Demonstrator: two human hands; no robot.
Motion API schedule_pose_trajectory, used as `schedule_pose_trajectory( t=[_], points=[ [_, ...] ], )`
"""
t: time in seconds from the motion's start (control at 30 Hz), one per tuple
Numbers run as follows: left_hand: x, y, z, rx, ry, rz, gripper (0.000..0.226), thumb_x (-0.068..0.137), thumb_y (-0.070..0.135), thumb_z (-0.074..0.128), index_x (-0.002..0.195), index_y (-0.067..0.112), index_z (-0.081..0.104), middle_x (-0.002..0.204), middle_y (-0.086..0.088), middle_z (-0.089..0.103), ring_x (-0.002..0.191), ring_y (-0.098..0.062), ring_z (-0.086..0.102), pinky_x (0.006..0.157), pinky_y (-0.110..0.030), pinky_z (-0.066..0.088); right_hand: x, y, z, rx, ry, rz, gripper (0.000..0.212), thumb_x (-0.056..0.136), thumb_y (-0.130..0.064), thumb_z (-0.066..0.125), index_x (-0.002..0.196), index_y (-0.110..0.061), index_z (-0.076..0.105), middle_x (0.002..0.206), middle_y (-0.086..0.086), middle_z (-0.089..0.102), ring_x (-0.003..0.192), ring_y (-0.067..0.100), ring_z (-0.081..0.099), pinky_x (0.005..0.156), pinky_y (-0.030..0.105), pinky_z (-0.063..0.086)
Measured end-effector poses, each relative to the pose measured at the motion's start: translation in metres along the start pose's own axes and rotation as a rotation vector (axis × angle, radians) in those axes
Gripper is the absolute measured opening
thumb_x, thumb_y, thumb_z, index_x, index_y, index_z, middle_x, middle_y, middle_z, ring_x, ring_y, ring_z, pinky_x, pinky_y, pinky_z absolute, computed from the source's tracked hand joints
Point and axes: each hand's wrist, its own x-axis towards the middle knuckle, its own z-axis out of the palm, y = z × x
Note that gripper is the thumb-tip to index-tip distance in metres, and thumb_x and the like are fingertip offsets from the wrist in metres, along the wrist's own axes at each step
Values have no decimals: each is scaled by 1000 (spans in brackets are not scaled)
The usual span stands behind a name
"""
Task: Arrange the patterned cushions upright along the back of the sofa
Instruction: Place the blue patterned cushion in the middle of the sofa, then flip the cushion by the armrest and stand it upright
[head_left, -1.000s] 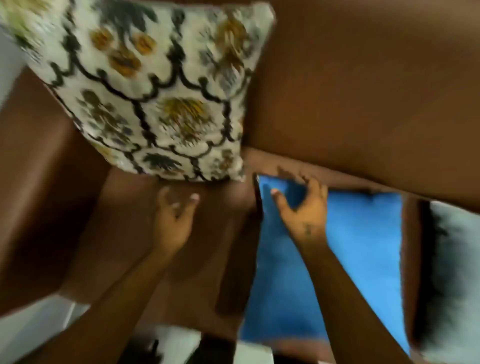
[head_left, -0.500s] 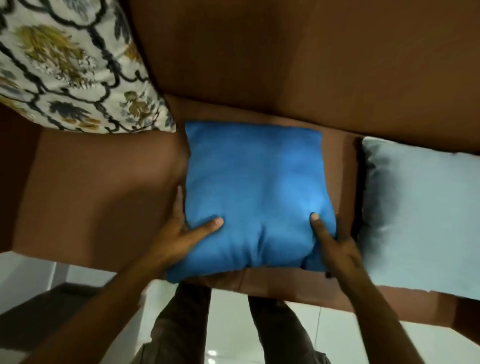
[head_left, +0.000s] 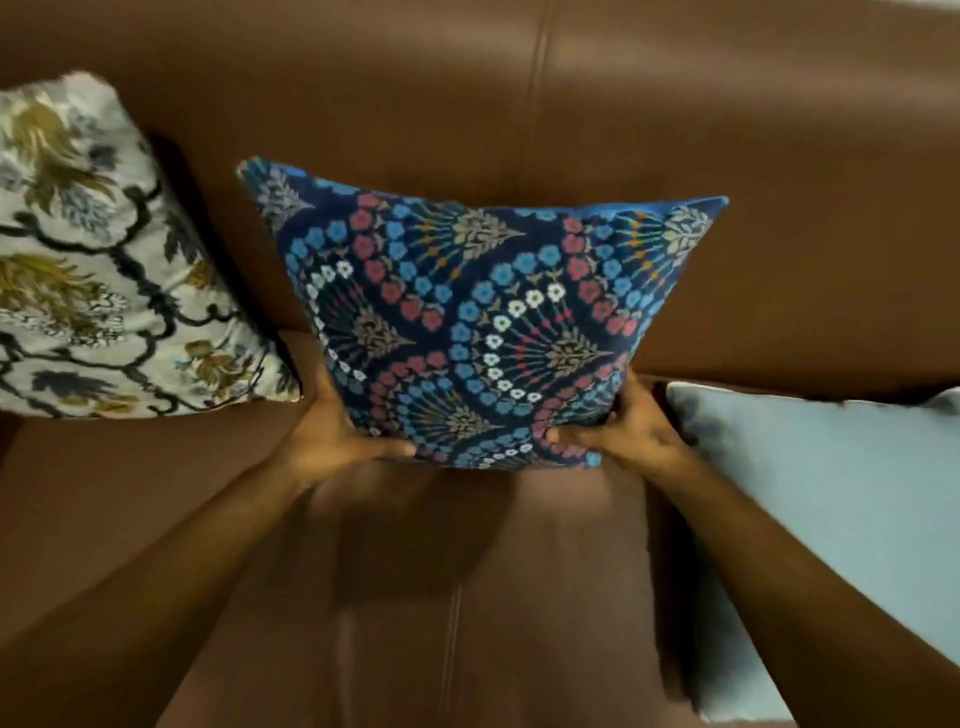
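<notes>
Blue floral cushion (head_left: 483, 332) upright on brown sofa (head_left: 727, 130) — left hand (head_left: 337, 436), right hand (head_left: 631, 431) gripping lower corners

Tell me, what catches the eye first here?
The dark blue cushion with red, blue and white flowers stands out at the centre, held up by its lower corners in the left hand and right hand against the brown sofa back. To its left a cream cushion with black and gold patterning leans upright. At the right a pale blue cushion lies flat on the seat.
</notes>
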Motion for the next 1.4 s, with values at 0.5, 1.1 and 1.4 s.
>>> schedule_pose_trajectory(
  t=[0.5, 1.1, 1.4],
  points=[
    [3, -13, 56, 16, 532, -21, 111, 72, 46, 92, 158, 35, 22, 157, 0, 46, 145, -16, 47, 120, -37, 38, -7, 31, 1, -45, 117, -20, 88, 71, -11, 97, 144, -17, 48, 124, -4, 66, 107, -13, 65, 92, 13, 54],
    [-115, 149, 440, -177, -50, -490, 115, 66, 41, 95, 158, 15, 31, 159, 1, 46, 144, -16, 44, 115, -26, 33, -255, 185, -280, -164, 252, 717, 142, 66, -75, 84, 167, -32, -5, 168, 8, 37, 148, 36, 45, 116, 48, 46],
    [-74, 244, 326, -749, -143, -482, 61, 82, 60, 60, 129, 22, 68, 124, -14, 75, 91, -19, 79, 70, -38, 64, -239, 86, -416, 530, 453, 337, 37, 107, -5, 48, 106, -25, 79, 105, -8, 83, 90, 9, 80, 73, 19, 63]
  ],
)
